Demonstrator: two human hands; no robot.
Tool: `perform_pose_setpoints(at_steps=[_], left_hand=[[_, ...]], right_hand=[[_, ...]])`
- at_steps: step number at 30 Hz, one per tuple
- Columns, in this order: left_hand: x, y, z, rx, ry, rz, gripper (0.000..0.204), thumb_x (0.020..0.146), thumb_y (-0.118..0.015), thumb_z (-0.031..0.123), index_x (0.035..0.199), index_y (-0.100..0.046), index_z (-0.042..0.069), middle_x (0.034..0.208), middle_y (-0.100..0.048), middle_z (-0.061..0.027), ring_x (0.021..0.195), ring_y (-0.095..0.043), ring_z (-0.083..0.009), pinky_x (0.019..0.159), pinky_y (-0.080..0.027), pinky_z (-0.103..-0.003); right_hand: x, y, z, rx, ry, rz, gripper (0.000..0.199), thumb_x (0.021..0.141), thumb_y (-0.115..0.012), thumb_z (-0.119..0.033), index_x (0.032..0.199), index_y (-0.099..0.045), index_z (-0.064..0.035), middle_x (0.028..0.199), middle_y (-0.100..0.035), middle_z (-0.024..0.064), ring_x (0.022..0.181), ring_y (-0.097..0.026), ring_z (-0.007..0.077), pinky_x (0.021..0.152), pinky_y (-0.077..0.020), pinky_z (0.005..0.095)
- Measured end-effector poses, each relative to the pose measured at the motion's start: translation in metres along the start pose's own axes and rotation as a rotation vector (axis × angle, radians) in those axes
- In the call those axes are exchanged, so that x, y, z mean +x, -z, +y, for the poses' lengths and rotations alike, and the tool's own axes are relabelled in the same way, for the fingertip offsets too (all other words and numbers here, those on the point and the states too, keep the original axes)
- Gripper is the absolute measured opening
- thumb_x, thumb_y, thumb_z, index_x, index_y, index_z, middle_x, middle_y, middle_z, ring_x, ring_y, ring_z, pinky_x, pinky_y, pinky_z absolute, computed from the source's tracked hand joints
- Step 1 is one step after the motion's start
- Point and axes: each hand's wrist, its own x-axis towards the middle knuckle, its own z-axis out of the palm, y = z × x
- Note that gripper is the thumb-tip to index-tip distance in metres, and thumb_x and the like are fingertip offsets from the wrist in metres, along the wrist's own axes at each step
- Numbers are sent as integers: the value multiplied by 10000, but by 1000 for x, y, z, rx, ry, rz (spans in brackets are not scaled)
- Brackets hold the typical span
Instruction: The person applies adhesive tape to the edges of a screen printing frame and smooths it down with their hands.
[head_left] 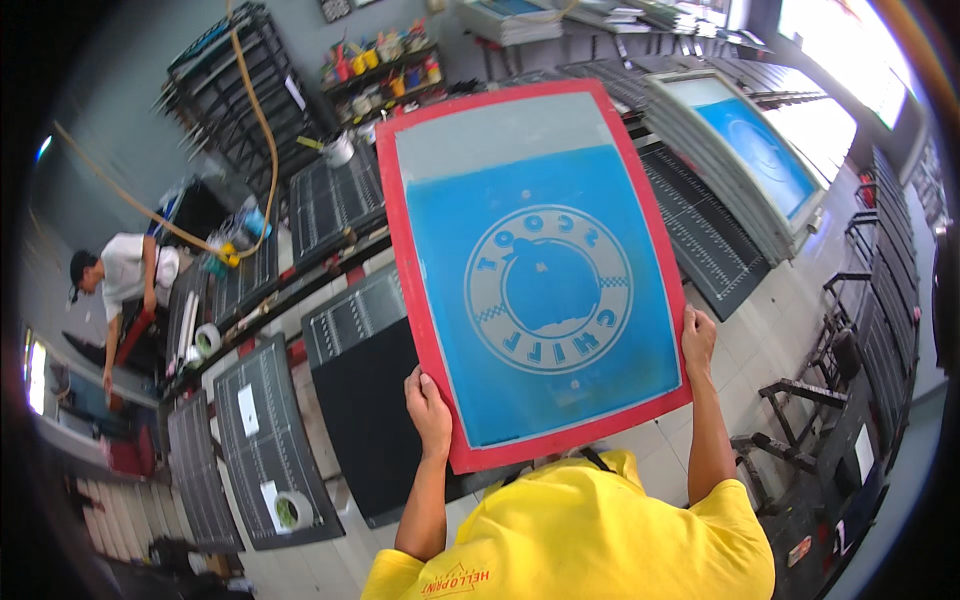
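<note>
The left hand (428,408) and right hand (697,338), well apart, are clamped on a red-framed printing screen (530,270) at its seven and four o'clock edges.

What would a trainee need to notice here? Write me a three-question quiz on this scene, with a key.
1. True or false: both hands grip the red-framed screen by its near edge.
2. What colour is the coating around the round design on the mesh?
3. Which lies directly under the raised frame? A) black platen B) tape roll C) stacked screens

Key:
1. True: the left hand and the right hand each hold the near edge, one toward each corner.
2. Blue.
3. A.
</note>
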Motion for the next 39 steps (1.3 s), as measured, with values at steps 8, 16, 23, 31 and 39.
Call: perform_pose_setpoints(at_steps=[8, 16, 23, 31, 39], left_hand=[[62, -65, 129, -316, -392, -126, 303, 1037, -431, 140, 1209, -565, -70, 1091, -599, -130, 1038, -572, -230, 935, -432, -336], [90, -138, 270, -665, -618, -443, 318, 1049, -446, 126, 1264, -566, -73, 1141, -605, -102, 1069, -562, -180, 951, -416, -295], [86, -188, 343, -868, -654, -718, 352, 1039, -510, 157, 1308, -569, -62, 1127, -609, -79, 1056, -559, -137, 940, -431, -264], [88, -236, 365, -883, -604, -811, 345, 1033, -521, 148, 1305, -578, -58, 1113, -624, -68, 1027, -568, -125, 924, -436, -257], [88, -253, 380, -887, -609, -830, 360, 1036, -516, 161, 1320, -571, -52, 1106, -639, -58, 1002, -576, -119, 888, -443, -251]], right_hand=[[-6, 144, -27, 212, 76, 482, 389, 1044, -483, -248, 793, -558, 39, 728, -488, 4, 690, -403, 79, 627, -370, 280], [-19, 263, -54, 310, 203, 935, 373, 1060, -468, -276, 785, -479, -24, 710, -408, -35, 692, -373, 71, 615, -347, 264], [-39, 339, -34, 193, 282, 1151, 384, 1056, -483, -314, 900, -608, 15, 799, -574, 2, 751, -476, 77, 686, -422, 260], [-50, 355, -47, 206, 304, 1254, 363, 1051, -494, -295, 936, -620, 26, 829, -601, 12, 779, -506, 81, 710, -438, 254], [-43, 352, -51, 232, 306, 1280, 327, 1055, -473, -223, 836, -519, 16, 764, -479, 6, 756, -445, 86, 694, -396, 257]])
